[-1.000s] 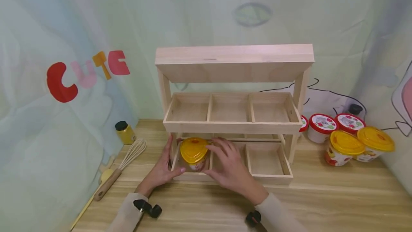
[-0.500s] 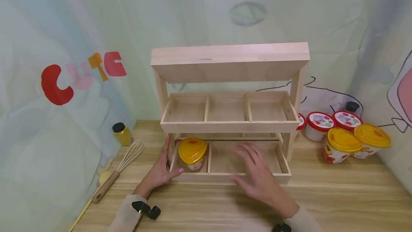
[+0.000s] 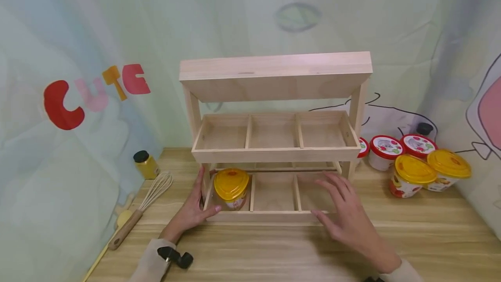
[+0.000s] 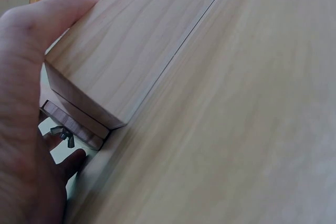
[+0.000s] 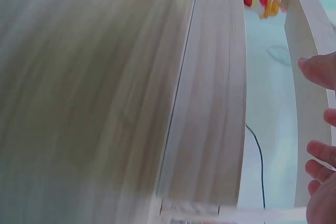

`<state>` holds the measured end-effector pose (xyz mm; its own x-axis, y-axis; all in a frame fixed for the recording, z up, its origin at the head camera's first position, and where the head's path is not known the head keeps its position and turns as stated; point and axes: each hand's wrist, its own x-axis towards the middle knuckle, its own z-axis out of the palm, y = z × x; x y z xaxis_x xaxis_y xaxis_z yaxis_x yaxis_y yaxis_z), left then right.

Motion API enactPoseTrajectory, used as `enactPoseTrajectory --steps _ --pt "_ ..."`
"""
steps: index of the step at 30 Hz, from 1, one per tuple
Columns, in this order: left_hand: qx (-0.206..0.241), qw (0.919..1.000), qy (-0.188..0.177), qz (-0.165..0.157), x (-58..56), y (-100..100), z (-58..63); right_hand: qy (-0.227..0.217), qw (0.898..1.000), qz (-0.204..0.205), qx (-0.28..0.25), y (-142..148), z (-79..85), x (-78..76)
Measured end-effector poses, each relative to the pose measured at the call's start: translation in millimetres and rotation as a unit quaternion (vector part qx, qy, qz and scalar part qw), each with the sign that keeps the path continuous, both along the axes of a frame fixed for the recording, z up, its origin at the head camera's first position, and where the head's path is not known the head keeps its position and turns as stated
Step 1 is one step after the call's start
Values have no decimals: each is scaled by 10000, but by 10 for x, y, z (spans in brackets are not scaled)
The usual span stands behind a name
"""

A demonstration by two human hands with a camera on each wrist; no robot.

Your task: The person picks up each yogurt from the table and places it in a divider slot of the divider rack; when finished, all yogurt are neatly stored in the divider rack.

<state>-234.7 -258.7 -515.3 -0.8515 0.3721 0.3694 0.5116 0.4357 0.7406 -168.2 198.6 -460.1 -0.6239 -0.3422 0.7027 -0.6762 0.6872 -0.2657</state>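
Observation:
A two-tier wooden shelf (image 3: pixel 276 156) stands on the table, each tray split into 3 compartments. In the lower tray's left compartment sits a tub with a yellow lid (image 3: pixel 232 184). My left hand (image 3: pixel 192 212) grips the left end of the lower tray, thumb at the front rim and fingers along the outer side. The left wrist view shows that thumb over the tray's corner (image 4: pixel 100 61), with fingers beside a wing nut (image 4: pixel 64 134). Over the lower tray's right compartment hovers my right hand (image 3: pixel 346 212), fingers spread and holding nothing.
Right of the shelf are two more yellow-lidded tubs (image 3: pixel 412 177) and several red-lidded tubs (image 3: pixel 385 153). A black-capped jar (image 3: pixel 146 164), a whisk (image 3: pixel 141 208) and a thin yellow stick (image 3: pixel 102 251) lie or stand along the left. A printed curtain (image 3: pixel 250 12) hangs behind.
My right hand has left the yellow-lidded tub and moved right across the lower tray to its right compartment. The tub stays in the left compartment. My left hand keeps its hold.

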Motion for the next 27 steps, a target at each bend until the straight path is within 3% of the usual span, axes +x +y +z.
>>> enactPoseTrajectory --steps 11,27 --pt "38 10000 -46 13 11 7 -1 -92 9986 -522 18 405 47 68" --pt "54 10000 -58 -38 13 8 13 314 9939 -1034 -235 867 134 28"
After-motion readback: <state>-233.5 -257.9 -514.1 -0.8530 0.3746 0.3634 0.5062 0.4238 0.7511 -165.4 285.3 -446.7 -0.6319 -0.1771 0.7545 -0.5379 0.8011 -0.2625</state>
